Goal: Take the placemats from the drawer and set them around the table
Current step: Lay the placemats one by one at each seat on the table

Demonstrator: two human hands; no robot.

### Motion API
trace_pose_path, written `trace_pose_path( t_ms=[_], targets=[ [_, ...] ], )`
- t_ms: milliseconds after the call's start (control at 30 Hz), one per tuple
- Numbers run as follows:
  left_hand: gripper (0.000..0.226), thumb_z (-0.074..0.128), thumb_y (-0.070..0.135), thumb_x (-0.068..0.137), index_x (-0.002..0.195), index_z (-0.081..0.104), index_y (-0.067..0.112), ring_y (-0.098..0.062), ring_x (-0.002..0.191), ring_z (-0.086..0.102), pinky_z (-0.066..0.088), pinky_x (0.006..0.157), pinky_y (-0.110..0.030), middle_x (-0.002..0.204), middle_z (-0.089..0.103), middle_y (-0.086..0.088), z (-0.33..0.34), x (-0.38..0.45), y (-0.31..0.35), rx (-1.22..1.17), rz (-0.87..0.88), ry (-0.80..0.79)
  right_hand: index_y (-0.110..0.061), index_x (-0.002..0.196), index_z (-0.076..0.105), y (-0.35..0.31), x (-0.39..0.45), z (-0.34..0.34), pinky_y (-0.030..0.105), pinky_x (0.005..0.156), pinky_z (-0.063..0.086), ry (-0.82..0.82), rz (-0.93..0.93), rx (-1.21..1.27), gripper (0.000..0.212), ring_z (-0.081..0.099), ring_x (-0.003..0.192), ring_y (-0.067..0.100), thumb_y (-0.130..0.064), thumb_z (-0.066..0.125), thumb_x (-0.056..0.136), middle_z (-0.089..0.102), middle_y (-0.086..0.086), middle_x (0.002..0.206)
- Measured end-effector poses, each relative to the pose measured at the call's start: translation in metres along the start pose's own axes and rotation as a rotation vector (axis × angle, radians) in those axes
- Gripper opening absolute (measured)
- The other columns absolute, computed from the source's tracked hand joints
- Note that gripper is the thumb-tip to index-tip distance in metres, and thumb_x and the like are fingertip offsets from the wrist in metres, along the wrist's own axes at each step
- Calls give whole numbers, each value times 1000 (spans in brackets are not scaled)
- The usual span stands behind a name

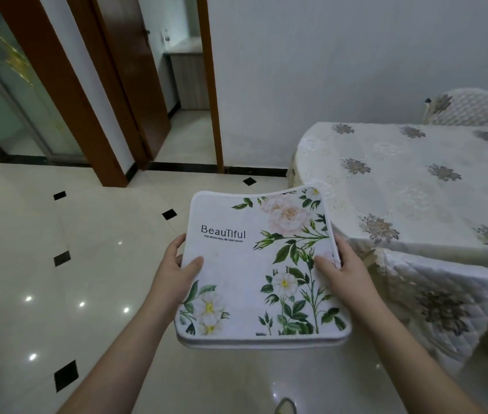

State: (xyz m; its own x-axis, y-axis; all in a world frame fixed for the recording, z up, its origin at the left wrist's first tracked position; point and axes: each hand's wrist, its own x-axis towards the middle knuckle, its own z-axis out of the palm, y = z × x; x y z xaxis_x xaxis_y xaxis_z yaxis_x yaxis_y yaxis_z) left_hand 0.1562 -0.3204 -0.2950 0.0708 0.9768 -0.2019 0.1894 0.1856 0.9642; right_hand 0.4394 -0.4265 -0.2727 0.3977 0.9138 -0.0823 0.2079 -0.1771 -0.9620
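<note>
A stack of placemats [254, 270] is held flat in the air in front of the person, above the shiny tiled floor [42, 234], just left of the table. The top mat is white with printed flowers and leaves and the word "BeauTiful" near its far left part; edges of more mats show under it along the near side. The left hand [177, 264] grasps the stack at its left edge, thumb lying on top and the fingers curled round the edge and under it. The right hand [341, 267] grasps the right edge the same way, thumb on the printed leaves, fingers wrapped below. The far edge of the top mat bows upward a little between the hands.

The table [415, 180], on the right, is covered with a pale embroidered cloth that hangs down its near side. A cushioned chair [469, 107] stands at its far side against the wall. On the far left, a brown door frame [57, 85] opens onto another room.
</note>
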Motion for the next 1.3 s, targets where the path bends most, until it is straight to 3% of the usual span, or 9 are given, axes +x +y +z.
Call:
trace_pose_path(
  t_ms=[167, 267, 433, 567, 667, 733, 900, 967, 1300],
  targets=[
    [57, 63, 15, 94, 136, 40, 47, -23, 78, 75, 60, 66, -41, 106, 72, -2, 29, 55, 36, 49, 43, 1, -51, 137, 29, -7, 71, -15, 23, 75, 59, -34, -13, 0, 60, 68, 90, 1, -18, 56, 95, 57, -26, 117],
    [65, 63, 15, 94, 137, 35, 55, -22, 77, 75, 59, 63, -37, 105, 72, -1, 39, 81, 48, 56, 60, 3, -47, 147, 14, -8, 106, -15, 0, 91, 35, -70, -24, -39, 72, 41, 107, -26, -14, 54, 97, 28, -44, 127],
    [65, 62, 12, 94, 124, 41, 66, -24, 79, 75, 60, 71, -48, 102, 74, -3, 48, 129, 52, 76, 44, 13, -43, 152, 10, -7, 158, -4, 14, 106, 29, -96, 10, -80, 73, 30, 133, -5, -21, 55, 98, 18, -25, 149],
    [63, 63, 15, 94, 133, 39, 58, -22, 80, 75, 61, 71, -47, 105, 73, -3, 42, 178, 47, 97, 15, 17, -35, 155, 10, -13, 200, 15, 22, 95, 44, -99, 21, -120, 74, 55, 108, -8, -17, 54, 98, 15, -16, 156],
    [64, 64, 15, 94, 132, 37, 59, -20, 80, 75, 61, 73, -47, 104, 72, -2, 35, 220, 44, 79, 14, 24, -41, 153, 10, -13, 238, 34, 44, 92, 48, -96, 25, -163, 75, 52, 117, 35, -20, 54, 97, 18, -11, 161],
    [64, 64, 14, 94, 134, 37, 56, -21, 81, 75, 61, 74, -47, 104, 73, -4, 28, 251, 43, 55, 10, 27, -45, 152, 13, -14, 266, 51, 48, 83, 55, -96, 11, -153, 74, 60, 107, 40, -22, 55, 96, 29, -4, 158],
    [63, 63, 12, 94, 140, 38, 47, -20, 82, 75, 61, 73, -45, 106, 73, -6, 1, 329, 50, 10, -3, -7, -42, 152, 18, -26, 334, 94, 17, 57, 56, -61, 35, -134, 70, 68, 83, 0, -20, 55, 97, 43, -4, 146],
    [62, 63, 14, 95, 140, 37, 49, -21, 84, 75, 60, 77, -48, 106, 73, -4, -9, 360, 55, -9, -21, -28, -46, 150, 18, -36, 359, 111, 25, 65, 60, -59, 39, -152, 69, 67, 93, 7, -22, 55, 97, 43, -4, 146],
    [62, 62, 16, 95, 140, 37, 49, -21, 87, 74, 60, 79, -49, 110, 71, -3, 17, 491, 87, 10, -23, -180, -42, 151, 20, -44, 450, 123, 8, 56, 49, 99, 54, -130, 67, 60, 87, -7, -19, 55, 98, 52, -12, 128]
  ],
)
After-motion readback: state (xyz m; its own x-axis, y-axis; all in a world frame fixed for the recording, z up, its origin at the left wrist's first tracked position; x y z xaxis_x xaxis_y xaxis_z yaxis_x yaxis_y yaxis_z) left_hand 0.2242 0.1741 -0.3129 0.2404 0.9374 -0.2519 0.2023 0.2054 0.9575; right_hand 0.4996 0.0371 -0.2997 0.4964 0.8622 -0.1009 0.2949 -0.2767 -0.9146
